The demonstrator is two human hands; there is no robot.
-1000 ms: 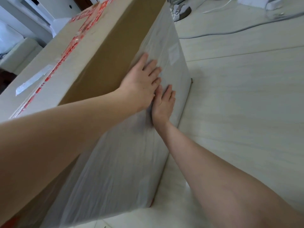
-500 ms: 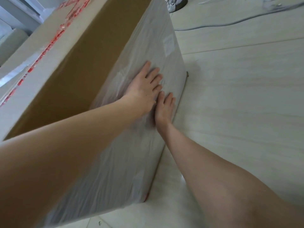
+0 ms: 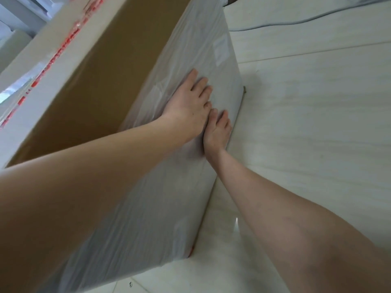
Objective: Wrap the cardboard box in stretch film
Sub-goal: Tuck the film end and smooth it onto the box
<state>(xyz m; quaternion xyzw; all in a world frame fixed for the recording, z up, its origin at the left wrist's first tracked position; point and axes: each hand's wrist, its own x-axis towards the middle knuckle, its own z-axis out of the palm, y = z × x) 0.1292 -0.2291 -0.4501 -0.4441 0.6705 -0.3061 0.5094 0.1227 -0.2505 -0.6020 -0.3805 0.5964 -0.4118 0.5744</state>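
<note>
Head view: cardboard box (image 3: pixel 95 81) sits on pale floor (image 3: pixel 317 123). Left hand (image 3: pixel 186 111) and right hand (image 3: pixel 218 132) lie side by side, fingers straight, flat on stretch film (image 3: pixel 152 208). Risk: uneven pressure could bunch or lift the film, and the box may slide on the smooth floor. Film is cloudy and wrinkled on the lower side. Upper band is bare brown, with red tape (image 3: pixel 63 45) on top.

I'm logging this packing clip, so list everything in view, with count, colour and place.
cardboard box: one, brown, on the floor, left
stretch film: one layer, cloudy, over the box's near side
tape: one strip, red-printed, along the box top
cable: one, grey, on the floor, top right
floor: one, pale wood-grain, right
left hand: one, flat on the film
right hand: one, flat on the film, beside the left
</note>
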